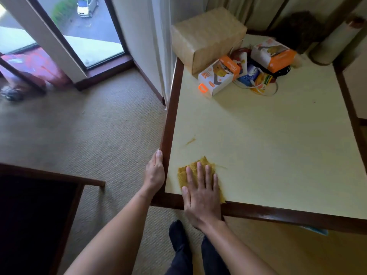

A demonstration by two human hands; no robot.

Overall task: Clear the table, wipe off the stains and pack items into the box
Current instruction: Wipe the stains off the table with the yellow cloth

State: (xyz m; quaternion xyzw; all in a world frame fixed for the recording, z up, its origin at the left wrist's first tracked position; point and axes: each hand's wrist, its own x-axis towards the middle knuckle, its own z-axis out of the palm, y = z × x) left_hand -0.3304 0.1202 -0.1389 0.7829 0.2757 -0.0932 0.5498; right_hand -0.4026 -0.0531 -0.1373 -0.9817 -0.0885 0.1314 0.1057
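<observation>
My right hand (201,197) lies flat, fingers spread, pressing a yellow cloth (183,175) onto the near left corner of the pale yellow table (268,145). My left hand (155,171) grips the table's dark wooden left edge. A brown stain (190,141) marks the surface just beyond the cloth, and a faint streak (220,166) lies to the cloth's right. At the far end stands a closed cardboard box (206,36). Next to it lie two white and orange cartons (217,77) (273,54) among small packets and a cable (256,80).
A cylindrical roll (333,42) and a dark fuzzy object (297,28) sit at the table's far right corner. A dark-framed chair or table (39,215) stands on the carpet to my left. Windows and a curtain (158,46) line the left wall.
</observation>
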